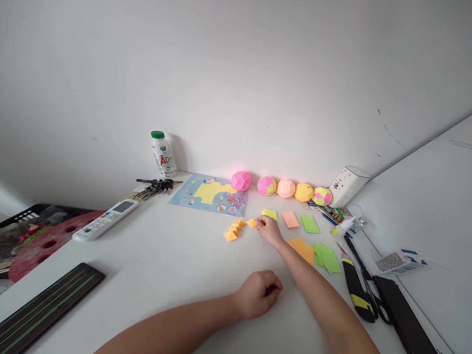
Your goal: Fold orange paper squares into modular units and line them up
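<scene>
My right hand (269, 230) reaches forward over the white table, its fingertips pinched at the edge of a small folded orange paper piece (251, 223). Just left of it, several similar folded orange paper pieces (231, 236) sit in a slanting row. My left hand (258, 295) rests near the front of the table, fingers curled in, with nothing visible inside the curl. Under and beside my right forearm are a fan of orange paper sheets (300, 250) and green paper sheets (327, 257). Behind the right hand lie yellow (271, 214), salmon (291, 220) and green (309, 224) sticky-note pads.
Several faceted paper balls (285, 188) line the wall beside a puzzle board (210, 194). A bottle (163, 155), keys (158, 187) and a remote (106, 220) stand left. Right are a glue bottle (342, 226), a utility knife (357, 290), scissors (368, 280) and a white paper tube (346, 187).
</scene>
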`<state>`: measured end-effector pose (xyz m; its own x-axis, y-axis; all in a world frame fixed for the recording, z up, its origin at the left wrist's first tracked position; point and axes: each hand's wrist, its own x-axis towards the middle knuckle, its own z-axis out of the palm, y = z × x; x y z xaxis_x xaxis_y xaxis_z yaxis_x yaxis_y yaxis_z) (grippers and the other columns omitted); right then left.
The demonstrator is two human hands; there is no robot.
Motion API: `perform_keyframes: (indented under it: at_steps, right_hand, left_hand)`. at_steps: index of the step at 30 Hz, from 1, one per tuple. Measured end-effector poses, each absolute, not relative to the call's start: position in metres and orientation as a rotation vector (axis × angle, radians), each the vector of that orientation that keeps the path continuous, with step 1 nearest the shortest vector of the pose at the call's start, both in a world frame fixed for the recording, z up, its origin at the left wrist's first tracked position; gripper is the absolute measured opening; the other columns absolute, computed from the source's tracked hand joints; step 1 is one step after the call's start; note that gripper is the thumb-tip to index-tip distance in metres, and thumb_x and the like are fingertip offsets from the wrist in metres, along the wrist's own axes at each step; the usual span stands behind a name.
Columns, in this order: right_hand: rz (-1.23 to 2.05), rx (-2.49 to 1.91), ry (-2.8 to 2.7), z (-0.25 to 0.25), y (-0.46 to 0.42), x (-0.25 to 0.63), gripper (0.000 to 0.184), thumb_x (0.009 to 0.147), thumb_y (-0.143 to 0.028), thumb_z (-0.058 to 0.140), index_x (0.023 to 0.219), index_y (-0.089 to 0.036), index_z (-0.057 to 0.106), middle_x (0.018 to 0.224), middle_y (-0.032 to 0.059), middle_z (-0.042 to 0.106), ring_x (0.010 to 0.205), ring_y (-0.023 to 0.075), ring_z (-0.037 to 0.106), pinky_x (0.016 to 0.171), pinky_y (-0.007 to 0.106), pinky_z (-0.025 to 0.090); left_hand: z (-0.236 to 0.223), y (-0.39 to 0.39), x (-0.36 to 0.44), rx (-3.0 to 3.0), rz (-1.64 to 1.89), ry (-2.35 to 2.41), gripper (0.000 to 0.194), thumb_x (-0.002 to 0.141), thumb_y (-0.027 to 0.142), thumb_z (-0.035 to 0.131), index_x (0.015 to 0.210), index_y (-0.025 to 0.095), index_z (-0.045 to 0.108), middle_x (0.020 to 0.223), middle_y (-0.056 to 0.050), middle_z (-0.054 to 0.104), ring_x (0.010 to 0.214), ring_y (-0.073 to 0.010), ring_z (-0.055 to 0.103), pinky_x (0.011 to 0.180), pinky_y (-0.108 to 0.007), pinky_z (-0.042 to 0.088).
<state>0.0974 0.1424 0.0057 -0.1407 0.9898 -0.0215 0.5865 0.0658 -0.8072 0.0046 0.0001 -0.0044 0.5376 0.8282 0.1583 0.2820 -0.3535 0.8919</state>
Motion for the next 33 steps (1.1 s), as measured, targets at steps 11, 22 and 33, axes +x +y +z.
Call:
perform_keyframes:
  at_steps: [11,22,33]
  right_hand:
    - [1.185,-1.314,-1.989,0.011,0.090,0.061,0.007,0.076,-0.020,0.052,0.072,-0.018,0.057,0.060,-0.0035,0.059,0.041,0.0066,0.047,0.038,0.016,0.040]
    - [1.097,-1.438,-2.028,0.002,0.096,0.046,0.007,0.078,-0.019,0.054,0.072,-0.019,0.056,0.056,-0.0035,0.061,0.038,0.0072,0.049,0.035,0.015,0.035]
    - [0.833,-1.378,-2.055,0.016,0.080,0.067,0.010,0.080,-0.023,0.050,0.076,-0.020,0.059,0.059,-0.0016,0.062,0.048,0.0115,0.053,0.048,0.021,0.041]
  left_hand:
    - [-0.004,-0.001,0.005,1.912,0.817,0.835,0.025,0.065,0.003,0.045,0.080,0.015,0.061,0.078,-0.002,0.063,0.066,-0.0112,0.056,0.060,-0.019,0.044]
    - [-0.006,0.000,0.006,1.935,0.867,0.801,0.026,0.062,-0.001,0.044,0.075,0.014,0.061,0.078,-0.002,0.065,0.070,-0.0131,0.058,0.062,-0.020,0.046]
    - [-0.004,-0.003,0.004,1.951,0.774,0.828,0.026,0.066,0.002,0.045,0.079,0.016,0.062,0.082,-0.003,0.064,0.069,-0.0125,0.057,0.061,-0.020,0.044]
